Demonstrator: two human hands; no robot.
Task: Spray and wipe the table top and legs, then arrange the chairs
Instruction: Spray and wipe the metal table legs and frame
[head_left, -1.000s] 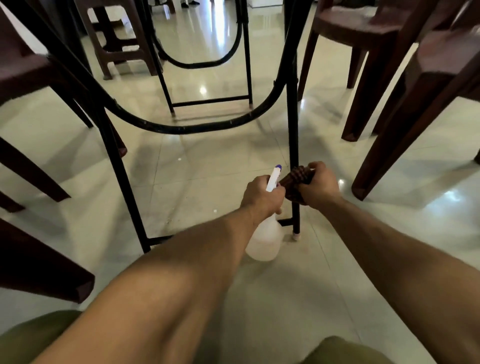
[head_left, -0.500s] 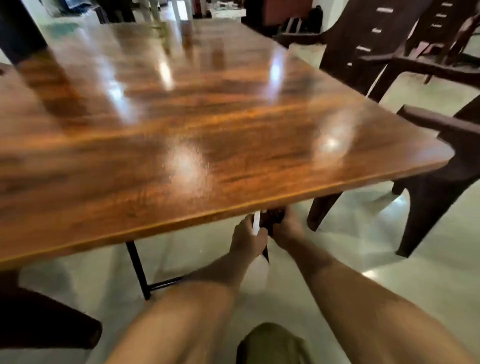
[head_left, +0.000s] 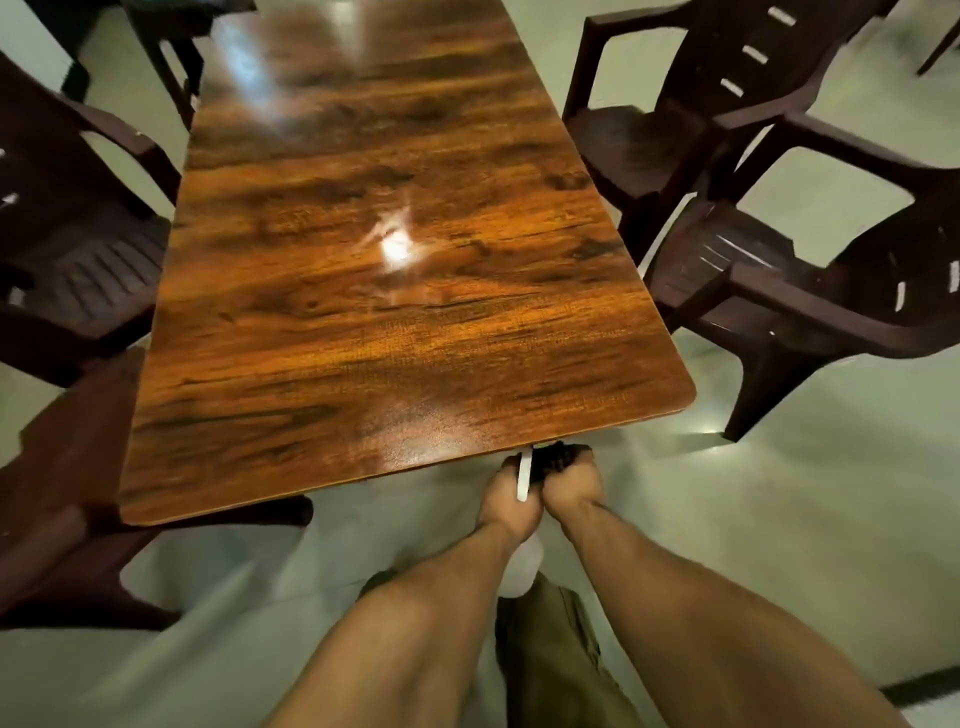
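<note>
Your left hand (head_left: 508, 512) was curled round the neck of the spray bottle (head_left: 523, 483). Its white upper part stood upright between your two hands, and its pale body showed below the wrist, blurred. Your right hand (head_left: 571, 493) was touching the left one, fingers closed on a dark cloth (head_left: 557, 460). The cloth was bunched at the near edge of the desk (head_left: 415, 312), close to its near right corner. Whether the cloth touched anything beneath the top could not be told; the top hid that part.

The desk top was glossy wood grain, seen from above, with a bright light glare near its middle. It ran away from you, long side lengthwise.

Dark brown plastic chairs stood around it:
- near right chair (head_left: 789, 296), angled, armrest close to the desk's right edge
- far right chair (head_left: 670, 119), beyond it, beside the same edge
- left chair (head_left: 72, 249), seat turned toward the desk's left side
- near left chair (head_left: 62, 499), blurred, beside the near left corner

The floor (head_left: 779, 519) was pale, shiny tile. Your olive trouser leg (head_left: 556, 660) showed between your forearms at the bottom of the view.
</note>
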